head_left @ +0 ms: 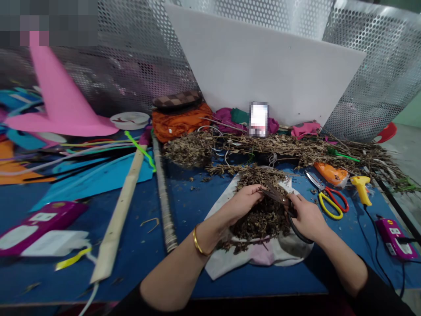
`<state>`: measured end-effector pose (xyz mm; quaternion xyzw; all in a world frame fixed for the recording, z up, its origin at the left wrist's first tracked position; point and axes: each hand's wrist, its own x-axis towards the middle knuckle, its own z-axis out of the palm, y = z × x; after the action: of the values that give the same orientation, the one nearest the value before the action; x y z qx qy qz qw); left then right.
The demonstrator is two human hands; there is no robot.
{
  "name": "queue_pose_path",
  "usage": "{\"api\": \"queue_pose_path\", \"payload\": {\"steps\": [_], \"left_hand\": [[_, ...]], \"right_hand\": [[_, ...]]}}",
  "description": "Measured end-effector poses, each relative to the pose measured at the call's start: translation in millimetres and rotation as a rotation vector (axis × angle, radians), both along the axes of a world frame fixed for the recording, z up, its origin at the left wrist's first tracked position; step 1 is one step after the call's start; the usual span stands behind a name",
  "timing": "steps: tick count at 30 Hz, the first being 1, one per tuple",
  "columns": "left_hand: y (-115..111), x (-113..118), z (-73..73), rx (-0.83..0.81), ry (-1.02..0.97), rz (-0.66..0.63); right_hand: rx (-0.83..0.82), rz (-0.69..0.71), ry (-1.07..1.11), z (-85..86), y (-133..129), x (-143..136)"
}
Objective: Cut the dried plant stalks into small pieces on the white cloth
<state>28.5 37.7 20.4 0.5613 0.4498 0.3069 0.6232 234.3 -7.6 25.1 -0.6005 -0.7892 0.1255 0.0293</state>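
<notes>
Over a heap of brown dried plant bits [259,219], my right hand [304,215] grips dark-handled scissors [274,194], whose blades point left toward my left hand. My left hand [248,199] has its fingers pinched together near the blade tips; what they hold is too small to make out. The heap lies on a white cloth [219,263] with a pinkish patch, on the blue table [194,210].
Behind the heap lie dried stems [289,147]. To the right are red-and-yellow-handled scissors [330,204], a yellow glue gun [362,188] and a purple power strip [394,239]. A wooden stick [121,210], a wrapped rod [162,197] and a pink hat [61,96] stand or lie left.
</notes>
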Motion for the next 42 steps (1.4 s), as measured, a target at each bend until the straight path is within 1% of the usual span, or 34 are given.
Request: {"api": "queue_pose_path", "payload": {"steps": [3, 9, 14, 17, 19, 22, 25, 27, 31, 37, 42], "left_hand": [[-3, 2, 2.8, -0.015, -0.009, 0.007], [-5, 6, 6.6, -0.066, -0.023, -0.033], [-7, 4, 8.4, -0.072, 0.018, -0.121], [-8, 4, 5.7, -0.049, 0.038, -0.148], [-8, 4, 3.3, 0.009, 0.081, -0.154], [-6, 4, 2.1, 0.108, 0.157, -0.148], [-5, 3, 4.2, 0.161, 0.199, -0.138], [-4, 2, 6.4, 0.143, 0.169, -0.118], [-4, 2, 9.6, 0.028, 0.125, -0.063], [-6, 4, 12.7, 0.093, 0.138, -0.033], [-5, 6, 9.6, 0.023, 0.113, -0.021]], "right_hand": [[-0.002, 0.004, -0.003, 1.1, -1, -1], [-0.004, 0.035, 0.047, 0.7, -2, -2], [-0.029, 0.051, 0.039, 1.6, -1, -2], [-0.018, 0.060, 0.048, 2.4, -1, -2], [-0.011, 0.068, 0.055, 2.5, -2, -2], [-0.014, 0.079, 0.058, 2.1, -2, -1], [-0.029, 0.075, 0.064, 1.0, -2, 0], [-0.032, 0.066, 0.070, 0.3, -2, 1], [-0.021, 0.049, 0.073, -0.3, -2, 0], [-0.046, 0.034, 0.016, 0.8, -1, -2], [-0.086, 0.053, 0.011, -0.2, -1, -3]]}}
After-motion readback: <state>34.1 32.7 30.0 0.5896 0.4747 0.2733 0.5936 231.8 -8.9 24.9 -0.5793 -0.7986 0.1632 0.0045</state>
